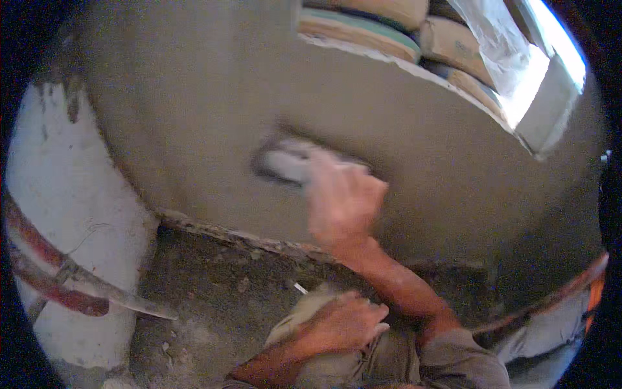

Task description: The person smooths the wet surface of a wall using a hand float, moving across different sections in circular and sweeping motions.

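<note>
My right hand point(343, 198) is closed around the handle of a plastering float point(285, 159), which lies against the grey plastered wall point(194, 97). Float and hand are both smeared by motion. Lower down, my left hand point(346, 321) rests on my bent knee point(304, 318), loosely curled with its fingers partly apart, and I see nothing in it. A small white stick-like piece point(300, 288) shows just beyond that knee.
Stacked filled sacks point(453, 42) and clear plastic sheeting point(495, 39) show through an opening at upper right. A whitish surface point(78, 175) stands at left, with red-and-grey curved bars point(71, 285) before it. Rough, crumbly ground point(207, 272) runs along the wall's foot.
</note>
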Demonstrator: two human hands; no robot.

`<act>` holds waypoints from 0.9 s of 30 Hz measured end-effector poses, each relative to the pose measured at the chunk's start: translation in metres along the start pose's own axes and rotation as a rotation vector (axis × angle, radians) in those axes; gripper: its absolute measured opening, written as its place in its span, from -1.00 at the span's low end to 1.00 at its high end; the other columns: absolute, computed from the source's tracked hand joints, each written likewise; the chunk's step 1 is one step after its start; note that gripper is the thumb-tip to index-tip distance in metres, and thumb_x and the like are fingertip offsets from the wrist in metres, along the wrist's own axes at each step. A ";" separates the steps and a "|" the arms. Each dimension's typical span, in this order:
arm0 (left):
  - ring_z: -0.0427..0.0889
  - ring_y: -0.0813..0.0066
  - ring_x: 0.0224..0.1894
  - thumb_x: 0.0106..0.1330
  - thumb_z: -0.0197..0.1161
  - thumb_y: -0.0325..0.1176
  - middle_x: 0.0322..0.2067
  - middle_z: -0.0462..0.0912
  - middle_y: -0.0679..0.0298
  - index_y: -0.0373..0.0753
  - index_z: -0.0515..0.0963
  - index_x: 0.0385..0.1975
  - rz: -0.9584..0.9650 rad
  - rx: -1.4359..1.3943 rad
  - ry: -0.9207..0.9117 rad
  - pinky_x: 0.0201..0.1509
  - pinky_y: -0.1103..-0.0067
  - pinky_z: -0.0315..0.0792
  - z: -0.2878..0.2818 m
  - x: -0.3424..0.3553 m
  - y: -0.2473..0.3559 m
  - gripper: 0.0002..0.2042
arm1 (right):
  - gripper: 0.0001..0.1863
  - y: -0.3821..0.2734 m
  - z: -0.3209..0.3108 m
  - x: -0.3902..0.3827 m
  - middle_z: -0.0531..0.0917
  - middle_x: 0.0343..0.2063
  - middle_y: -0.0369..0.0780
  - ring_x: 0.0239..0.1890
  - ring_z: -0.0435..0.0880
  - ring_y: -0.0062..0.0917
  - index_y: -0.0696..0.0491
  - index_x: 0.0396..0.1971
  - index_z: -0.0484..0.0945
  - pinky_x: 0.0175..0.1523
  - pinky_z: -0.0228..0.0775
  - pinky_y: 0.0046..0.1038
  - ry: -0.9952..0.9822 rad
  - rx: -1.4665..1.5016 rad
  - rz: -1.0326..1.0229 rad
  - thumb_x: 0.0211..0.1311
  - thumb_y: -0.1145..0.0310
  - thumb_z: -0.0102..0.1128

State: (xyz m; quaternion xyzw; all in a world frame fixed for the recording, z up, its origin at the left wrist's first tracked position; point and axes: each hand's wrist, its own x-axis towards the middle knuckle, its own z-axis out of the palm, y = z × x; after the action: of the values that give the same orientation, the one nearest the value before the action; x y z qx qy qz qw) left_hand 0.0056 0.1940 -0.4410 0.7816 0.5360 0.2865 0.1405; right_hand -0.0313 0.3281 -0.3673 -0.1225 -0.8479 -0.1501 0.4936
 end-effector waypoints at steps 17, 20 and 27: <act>0.70 -0.07 -0.21 0.44 0.15 -0.09 -0.38 0.70 -0.03 -0.32 0.59 -0.16 0.005 -0.048 -0.071 -0.03 0.08 0.48 -0.007 0.009 0.001 -0.64 | -0.57 -0.013 0.031 0.025 0.67 0.03 -0.21 -0.01 0.57 -0.30 0.03 0.02 0.60 -0.02 0.20 -0.21 0.106 -0.056 0.061 0.08 0.37 0.32; 0.70 -0.10 -0.22 0.44 0.15 -0.09 -0.39 0.70 -0.05 -0.33 0.59 -0.15 -0.009 -0.082 -0.103 -0.06 0.11 0.51 -0.012 0.009 -0.003 -0.64 | -0.57 -0.025 0.038 0.018 0.67 0.00 -0.20 -0.09 0.57 -0.32 0.05 0.01 0.60 -0.07 0.17 -0.22 0.049 0.056 -0.130 0.07 0.37 0.32; 0.70 -0.13 -0.24 0.45 0.13 -0.09 -0.38 0.71 -0.07 -0.33 0.60 -0.16 -0.050 -0.161 -0.067 -0.07 0.08 0.52 0.000 0.005 -0.010 -0.64 | -0.61 0.039 -0.029 0.070 0.68 0.00 -0.10 0.13 0.60 -0.19 0.11 -0.02 0.62 0.23 0.32 -0.19 0.471 -0.018 0.150 0.09 0.47 0.37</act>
State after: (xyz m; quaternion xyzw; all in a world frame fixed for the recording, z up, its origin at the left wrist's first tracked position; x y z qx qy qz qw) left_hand -0.0011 0.2024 -0.4446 0.7633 0.5255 0.2989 0.2279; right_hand -0.0279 0.3569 -0.2870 -0.1512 -0.6966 -0.1450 0.6862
